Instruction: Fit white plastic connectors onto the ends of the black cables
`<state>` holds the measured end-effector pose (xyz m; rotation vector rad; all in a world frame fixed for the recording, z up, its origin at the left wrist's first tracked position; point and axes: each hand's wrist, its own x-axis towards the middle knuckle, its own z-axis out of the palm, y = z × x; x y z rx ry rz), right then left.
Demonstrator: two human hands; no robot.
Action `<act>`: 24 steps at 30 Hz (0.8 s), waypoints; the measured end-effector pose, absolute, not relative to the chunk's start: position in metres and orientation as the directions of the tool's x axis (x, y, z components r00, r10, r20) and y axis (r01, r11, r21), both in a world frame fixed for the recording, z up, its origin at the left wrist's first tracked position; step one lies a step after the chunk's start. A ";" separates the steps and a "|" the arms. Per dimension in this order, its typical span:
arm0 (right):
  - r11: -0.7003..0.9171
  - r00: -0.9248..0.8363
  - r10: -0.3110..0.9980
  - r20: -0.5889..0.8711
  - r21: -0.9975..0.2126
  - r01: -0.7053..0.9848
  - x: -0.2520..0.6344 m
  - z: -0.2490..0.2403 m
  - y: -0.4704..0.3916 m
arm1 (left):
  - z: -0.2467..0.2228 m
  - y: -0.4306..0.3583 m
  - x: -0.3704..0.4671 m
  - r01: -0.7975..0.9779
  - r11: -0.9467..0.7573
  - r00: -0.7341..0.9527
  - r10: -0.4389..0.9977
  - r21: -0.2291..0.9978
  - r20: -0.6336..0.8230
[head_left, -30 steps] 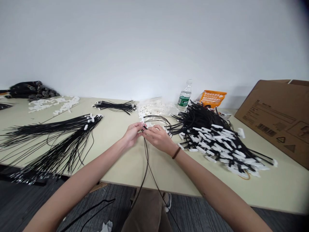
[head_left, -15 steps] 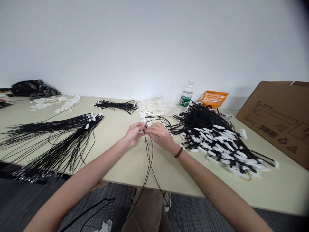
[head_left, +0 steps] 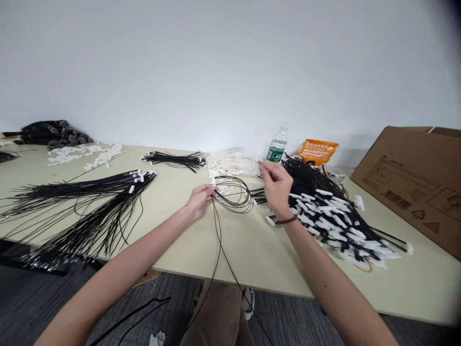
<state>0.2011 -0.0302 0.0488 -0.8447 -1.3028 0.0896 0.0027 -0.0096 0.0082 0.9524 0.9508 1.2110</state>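
Observation:
My left hand (head_left: 200,200) pinches thin black cables (head_left: 220,230) at their end, beside a white connector. Two strands hang from its fingers across the table edge. Loops of thin black cable (head_left: 237,208) curve away to the right of those fingers; I cannot tell whether they belong to the held cables. My right hand (head_left: 276,183) is raised above the table with fingers curled and fingertips together; what they hold, if anything, is too small to make out. Just behind and beside it spreads a heap of black cables with white connectors (head_left: 331,221).
Two fanned bundles of black cables (head_left: 97,211) lie at the left, a smaller bundle (head_left: 174,159) behind. A clear bag of white parts (head_left: 234,163), a water bottle (head_left: 276,146) and an orange packet (head_left: 318,152) stand along the wall. A cardboard box (head_left: 414,187) occupies the right.
My right hand has left the left hand's fingertips and moved right and up towards the heap. My left hand stays in place on the cables, and the cable loops now show fully.

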 end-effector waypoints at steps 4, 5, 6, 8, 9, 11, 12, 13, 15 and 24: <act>0.733 -0.143 0.423 0.895 -0.245 0.634 0.185 0.038 -0.038 | 0.007 -0.009 0.003 -0.326 0.102 0.145 0.988 0.940 -0.056; 0.725 -0.198 0.424 0.884 -0.200 0.659 0.181 0.035 -0.039 | 0.007 -0.009 0.004 -0.336 0.096 0.155 0.987 0.937 -0.046; 0.712 -0.232 0.430 0.873 -0.169 0.681 0.178 0.033 -0.039 | 0.007 -0.009 0.004 -0.346 0.093 0.163 0.986 0.934 -0.037; 0.690 -0.257 0.441 0.860 -0.141 0.710 0.175 0.029 -0.039 | 0.007 -0.009 0.004 -0.361 0.092 0.174 0.984 0.928 -0.030; 0.683 -0.258 0.441 0.860 -0.134 0.718 0.174 0.028 -0.039 | 0.007 -0.009 0.004 -0.366 0.094 0.177 0.984 0.926 -0.030; 0.673 -0.254 0.438 0.862 -0.127 0.729 0.174 0.028 -0.039 | 0.007 -0.008 0.004 -0.374 0.092 0.179 0.983 0.923 -0.025; 0.667 -0.249 0.435 0.865 -0.124 0.735 0.174 0.028 -0.039 | 0.007 -0.008 0.004 -0.376 0.088 0.182 0.983 0.923 -0.020; 0.662 -0.245 0.433 0.867 -0.122 0.739 0.175 0.028 -0.039 | 0.007 -0.008 0.004 -0.376 0.083 0.185 0.983 0.923 -0.014; 0.657 -0.240 0.431 0.870 -0.120 0.744 0.175 0.027 -0.038 | 0.006 -0.008 0.004 -0.379 0.078 0.192 0.981 0.922 -0.005; 0.652 -0.222 0.440 0.870 -0.140 0.745 0.175 0.026 -0.038 | 0.007 -0.009 0.005 -0.386 0.076 0.191 0.982 0.919 -0.001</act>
